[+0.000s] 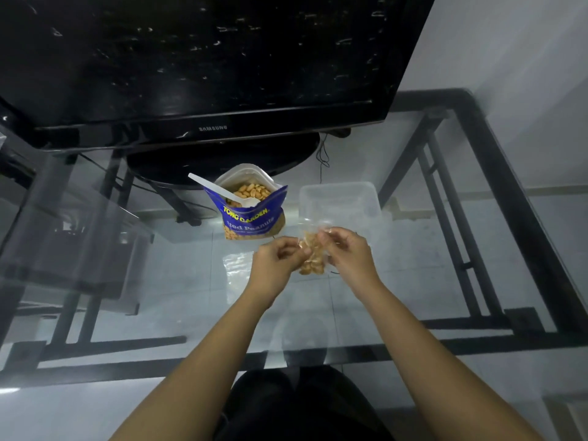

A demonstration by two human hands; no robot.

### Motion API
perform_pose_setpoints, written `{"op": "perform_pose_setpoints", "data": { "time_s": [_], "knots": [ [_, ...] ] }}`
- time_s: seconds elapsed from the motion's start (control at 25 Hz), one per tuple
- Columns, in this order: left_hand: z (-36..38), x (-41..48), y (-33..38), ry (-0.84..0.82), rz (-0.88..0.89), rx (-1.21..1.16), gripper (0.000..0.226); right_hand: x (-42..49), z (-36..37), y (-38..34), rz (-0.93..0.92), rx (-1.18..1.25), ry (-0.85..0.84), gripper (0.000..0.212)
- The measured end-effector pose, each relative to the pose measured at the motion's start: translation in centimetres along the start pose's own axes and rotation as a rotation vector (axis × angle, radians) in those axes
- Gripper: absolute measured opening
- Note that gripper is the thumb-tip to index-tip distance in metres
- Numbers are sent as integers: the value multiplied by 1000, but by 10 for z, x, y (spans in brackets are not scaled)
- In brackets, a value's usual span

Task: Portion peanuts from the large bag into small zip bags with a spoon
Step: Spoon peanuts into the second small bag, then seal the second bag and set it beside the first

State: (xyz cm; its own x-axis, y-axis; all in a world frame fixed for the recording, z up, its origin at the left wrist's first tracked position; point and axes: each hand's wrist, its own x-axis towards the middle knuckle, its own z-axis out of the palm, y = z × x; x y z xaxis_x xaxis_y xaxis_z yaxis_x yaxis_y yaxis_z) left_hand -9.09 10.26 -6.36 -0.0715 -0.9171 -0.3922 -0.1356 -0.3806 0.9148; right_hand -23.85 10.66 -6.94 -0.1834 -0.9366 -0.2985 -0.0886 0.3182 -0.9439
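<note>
- Dark-clothed knees [302, 405] sit at the near edge of the glass table [159, 297].
- Left hand [276, 262], fingers curled, pinches the left side of a small zip bag [313, 256] holding peanuts.
- Right hand [346, 253], also curled, pinches the bag's top right edge.
- Just beyond the hands lies a clear plastic container [340, 202].
- Left of the container, the large blue peanut bag [251, 214] stands open, with a white plastic spoon [222, 192] resting inside.
- Flat clear zip bags [235, 268] lie beneath the left hand.

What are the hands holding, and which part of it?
A small zip bag with peanuts inside. The left hand and the right hand both pinch it near its top, one on each side.
</note>
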Motion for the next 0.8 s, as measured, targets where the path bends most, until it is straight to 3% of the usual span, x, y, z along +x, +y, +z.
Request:
{"op": "perform_pose_setpoints", "data": {
  "time_s": [0.12, 0.24, 0.36, 0.44, 0.56, 0.6, 0.8],
  "knots": [
    [12, 3, -29, 22, -93, 58, 7, -5, -22, 25, -97, -357, 108, 23],
    [27, 5, -53, 43, -96, 223, 13, -16, -46, 53, -178, -482, 224, 22],
    [36, 3, -68, 105, 81, 593, 31, -26, -64, 80, -232, -651, 146, 33],
    [33, -1, -76, 175, 284, 699, 40, -31, -71, 90, -263, -732, 46, 40],
    [31, -7, -93, 52, 753, 884, 37, -32, -74, 95, -317, -851, -98, 46],
    [32, -5, -98, 5, 835, 948, 37, -30, -73, 97, -324, -893, -137, 46],
    [63, 4, -99, 13, 797, 1040, 41, -25, -75, 110, -317, -998, -143, 52]
  ]
}}
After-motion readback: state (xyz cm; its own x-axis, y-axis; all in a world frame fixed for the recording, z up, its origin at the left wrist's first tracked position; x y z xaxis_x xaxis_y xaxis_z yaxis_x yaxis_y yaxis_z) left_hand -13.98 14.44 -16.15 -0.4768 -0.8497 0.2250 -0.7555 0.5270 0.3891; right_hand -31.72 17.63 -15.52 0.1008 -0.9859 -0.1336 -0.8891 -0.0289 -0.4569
